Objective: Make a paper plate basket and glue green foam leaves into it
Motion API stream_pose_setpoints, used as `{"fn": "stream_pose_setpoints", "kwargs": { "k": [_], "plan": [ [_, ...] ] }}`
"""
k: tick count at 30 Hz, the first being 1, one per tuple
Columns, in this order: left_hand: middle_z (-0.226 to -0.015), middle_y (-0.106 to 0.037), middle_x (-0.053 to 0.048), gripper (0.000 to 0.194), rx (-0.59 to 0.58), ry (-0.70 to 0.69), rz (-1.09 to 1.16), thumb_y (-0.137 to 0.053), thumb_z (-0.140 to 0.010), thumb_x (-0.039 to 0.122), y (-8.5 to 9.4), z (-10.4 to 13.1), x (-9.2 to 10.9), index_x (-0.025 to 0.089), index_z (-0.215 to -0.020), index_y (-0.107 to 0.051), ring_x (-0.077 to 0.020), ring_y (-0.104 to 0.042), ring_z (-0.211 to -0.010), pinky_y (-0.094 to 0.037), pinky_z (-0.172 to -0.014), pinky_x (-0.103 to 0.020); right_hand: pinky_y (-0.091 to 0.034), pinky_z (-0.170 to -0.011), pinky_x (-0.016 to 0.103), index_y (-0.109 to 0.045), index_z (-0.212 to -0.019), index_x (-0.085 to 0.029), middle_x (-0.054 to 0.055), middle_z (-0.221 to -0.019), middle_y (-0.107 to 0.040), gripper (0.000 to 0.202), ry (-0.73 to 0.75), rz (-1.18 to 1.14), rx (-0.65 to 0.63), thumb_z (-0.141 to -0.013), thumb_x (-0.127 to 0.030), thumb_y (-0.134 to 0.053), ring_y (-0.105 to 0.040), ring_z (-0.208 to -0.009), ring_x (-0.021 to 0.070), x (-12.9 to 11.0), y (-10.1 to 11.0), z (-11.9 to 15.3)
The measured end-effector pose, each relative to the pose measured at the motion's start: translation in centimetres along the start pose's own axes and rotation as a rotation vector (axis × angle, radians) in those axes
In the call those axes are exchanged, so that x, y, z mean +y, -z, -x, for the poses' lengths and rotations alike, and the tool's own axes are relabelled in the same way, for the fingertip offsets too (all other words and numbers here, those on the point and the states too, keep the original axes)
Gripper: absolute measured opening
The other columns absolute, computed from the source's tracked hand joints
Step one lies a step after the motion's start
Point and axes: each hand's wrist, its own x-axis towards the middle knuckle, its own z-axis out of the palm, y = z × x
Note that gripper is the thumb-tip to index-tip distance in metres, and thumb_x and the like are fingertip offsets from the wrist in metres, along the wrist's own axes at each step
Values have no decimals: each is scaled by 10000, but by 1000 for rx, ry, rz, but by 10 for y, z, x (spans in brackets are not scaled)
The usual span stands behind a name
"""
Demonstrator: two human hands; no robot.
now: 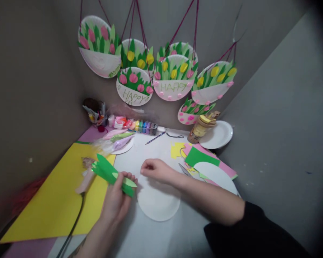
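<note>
My left hand [120,195] is closed around a bunch of green paper leaves [106,170], dark green with a light green leaf [129,182] lying across the near end. Just right of it, my right hand [157,170] hovers over the far edge of a white paper plate [158,200]. Its thumb and fingers are curled into a pinch, and whatever is between them, if anything, is hidden. To the left of the leaves, a pale pink glue gun [86,181] with a dark cord lies on a yellow sheet [56,190].
Scissors [185,170], coloured paper sheets [201,157] and another white plate [215,175] lie at right. Behind stand a cup [200,129] and a clay set [142,126]; a pencil [154,138] and piping bags [121,139] lie nearer. Several paper-plate flower baskets [173,87] hang on the wall.
</note>
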Motion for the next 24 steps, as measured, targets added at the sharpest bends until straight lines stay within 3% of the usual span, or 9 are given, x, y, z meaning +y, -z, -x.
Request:
{"fn": "stream_pose_setpoints", "kwargs": {
  "k": [4,7,11,15,20,24],
  "plan": [
    [-553,-353,55,172,-95,80,64,-496,-894,199,-1,7,0,127,-743,-535,-44,-382,-439,-382,-420,-151,-365,-584,215,-633,-767,-150,-6,-682,-604,169,-2,176,219,-765,-300,-556,-503,-623,109,9,47,-24],
    [-563,-294,72,125,-125,126,85,-548,-863,162,1,9,-1,122,-749,-519,-24,-312,-419,-266,-370,-129,-363,-600,225,-647,-775,-150,9,-711,-637,157,27,346,288,-778,-261,-536,-531,-644,121,23,62,-50],
    [-584,-295,70,63,-137,110,84,-572,-849,151,3,8,-2,119,-813,-532,-27,-325,-441,-264,-383,-135,-399,-743,251,-683,-872,-147,61,-899,-681,178,101,532,225,-791,-187,-530,-580,-820,158,36,45,-85],
    [-594,-318,56,129,-117,152,120,-490,-905,212,2,9,-1,119,-824,-528,-33,-327,-445,-268,-385,-140,-363,-920,302,-643,-1077,-158,93,-1122,-634,273,257,721,164,-830,-173,-527,-520,-1045,198,27,13,-115],
    [-589,-304,56,186,-89,236,140,-414,-935,223,-2,11,1,114,-821,-513,-31,-311,-435,-258,-377,-138,-304,-992,377,-555,-1187,-200,85,-1274,-531,301,507,963,154,-909,-193,-441,-387,-1195,236,5,-12,-147],
    [-584,-295,61,173,-74,264,148,-421,-932,220,-1,12,1,113,-827,-507,-27,-309,-432,-242,-372,-132,-314,-971,363,-484,-1259,-215,93,-1257,-513,340,553,1032,119,-925,-214,-423,-408,-1153,220,-2,-19,-163]
  ]
}}
